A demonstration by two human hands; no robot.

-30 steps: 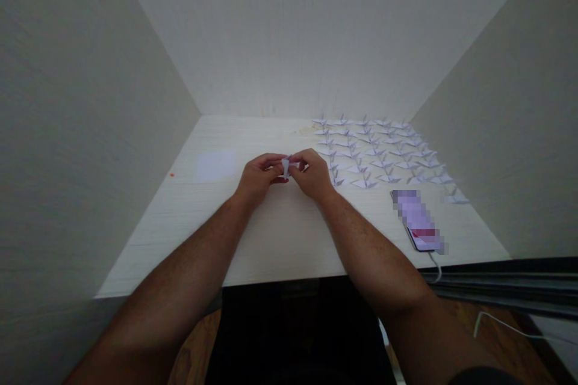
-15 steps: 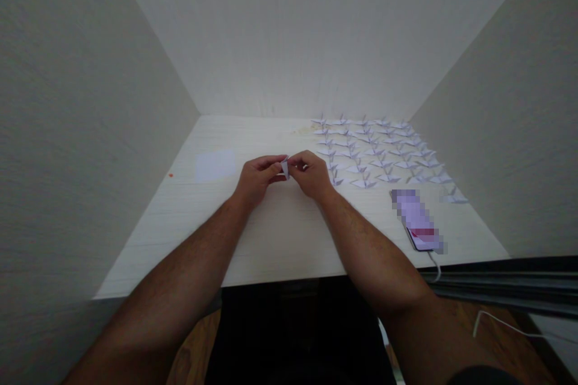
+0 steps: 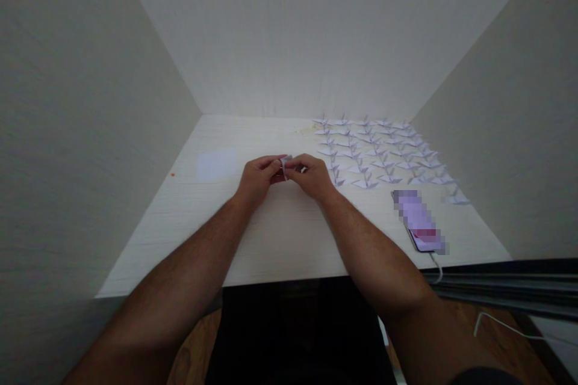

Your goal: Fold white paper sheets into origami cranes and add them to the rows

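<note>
Between my two hands, over the middle of the white table (image 3: 289, 234), is a small folded piece of white paper (image 3: 285, 162). My left hand (image 3: 261, 175) pinches it from the left, thumb on the near face. From the right, the fingertips of my right hand (image 3: 311, 174) close on the same paper and cover much of it, so its exact folds cannot be made out. Rows of white paper cranes (image 3: 365, 182) stand just right of my right hand. Left of my left hand lies a flat white sheet of paper (image 3: 217, 165).
A phone (image 3: 418, 219) with a blurred screen lies at the right, its white cable (image 3: 437, 267) hanging over the front edge. One paper crane (image 3: 457, 197) sits apart beyond it. A small orange bit (image 3: 172, 175) lies near the left edge. Walls enclose three sides.
My right fingers have moved slightly left and now cover more of the folded paper, which has turned a little. My left hand keeps its grip. The view has shifted slightly.
</note>
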